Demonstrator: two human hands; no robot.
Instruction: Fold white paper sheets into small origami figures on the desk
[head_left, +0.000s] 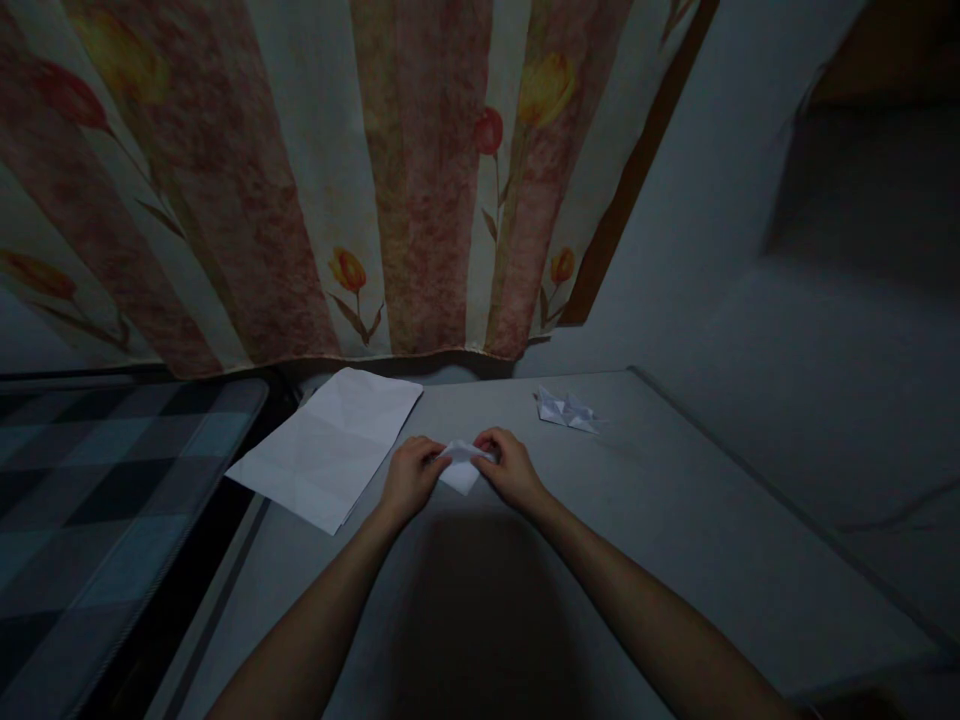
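A small folded white paper (463, 476) is held just over the table, its lower corner pointing toward me. My left hand (412, 474) pinches its left side between thumb and fingers. On the opposite side, my right hand (513, 470) grips the paper the same way, thumb in front. The paper's side corners are hidden by my fingers. Large white paper sheets (330, 440) lie to the left of my left hand, with faint creases on the top one. Beyond my right hand rests a folded paper piece (568, 409) with pointed tips.
The pale table (675, 540) stands against the wall, a dark shadow on its near part. A striped curtain with tulips (420, 180) hangs behind it. At the left is a checked mattress (112, 500), with a dark gap between it and the table.
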